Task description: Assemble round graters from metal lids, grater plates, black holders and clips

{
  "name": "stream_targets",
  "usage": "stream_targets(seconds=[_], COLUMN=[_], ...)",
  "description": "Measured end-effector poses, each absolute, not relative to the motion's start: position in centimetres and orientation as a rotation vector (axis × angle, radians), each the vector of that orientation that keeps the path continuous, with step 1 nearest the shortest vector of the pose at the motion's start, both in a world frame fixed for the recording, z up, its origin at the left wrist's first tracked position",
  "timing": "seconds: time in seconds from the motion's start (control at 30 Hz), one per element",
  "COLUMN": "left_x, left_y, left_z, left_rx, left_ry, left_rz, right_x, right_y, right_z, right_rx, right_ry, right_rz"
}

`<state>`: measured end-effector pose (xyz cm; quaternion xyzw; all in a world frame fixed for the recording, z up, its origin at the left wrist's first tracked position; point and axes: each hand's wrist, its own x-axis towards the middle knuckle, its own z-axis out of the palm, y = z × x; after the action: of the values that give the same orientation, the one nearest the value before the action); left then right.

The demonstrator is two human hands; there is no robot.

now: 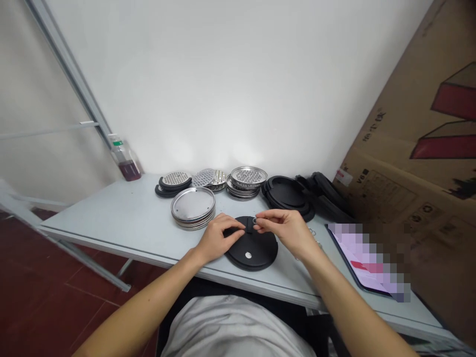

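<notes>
A round black lid with a small silver dot at its middle lies flat on the grey table in front of me. My left hand rests on the lid's left edge, fingers curled and pressing on it. My right hand hovers over the lid's far edge, fingertips pinched on a small metal ring. Both hands meet at a small black tab on the lid's rim.
Behind the lid stand a stack of silver plates, perforated metal discs, black rings and a pile of black lids. A bottle of dark liquid stands far left. A tablet and cardboard boxes are at right.
</notes>
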<state>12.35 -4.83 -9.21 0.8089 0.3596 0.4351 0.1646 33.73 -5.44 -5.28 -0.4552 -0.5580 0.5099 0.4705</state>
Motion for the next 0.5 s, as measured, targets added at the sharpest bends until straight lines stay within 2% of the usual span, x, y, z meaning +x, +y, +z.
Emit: stream_targets(seconds=[0.07,0.3,0.5], left_x=[12.5,12.6,12.6], left_y=[-4.8,-4.9,-4.9], left_z=[-9.0,-9.1,-9.3], left_rx=[2.322,2.425,2.559], left_ry=[1.008,0.910,0.854], left_rz=[1.307,1.519,1.564], right_x=[32.9,32.6,32.1], right_y=[-5.4,-5.3,-5.6], right_z=[-5.7,-7.3,-7.4], right_rx=[-1.076,-1.092,-1.086], right_ry=[-1.296,-1.287,-1.338], right_rz=[1.368,1.339,1.391])
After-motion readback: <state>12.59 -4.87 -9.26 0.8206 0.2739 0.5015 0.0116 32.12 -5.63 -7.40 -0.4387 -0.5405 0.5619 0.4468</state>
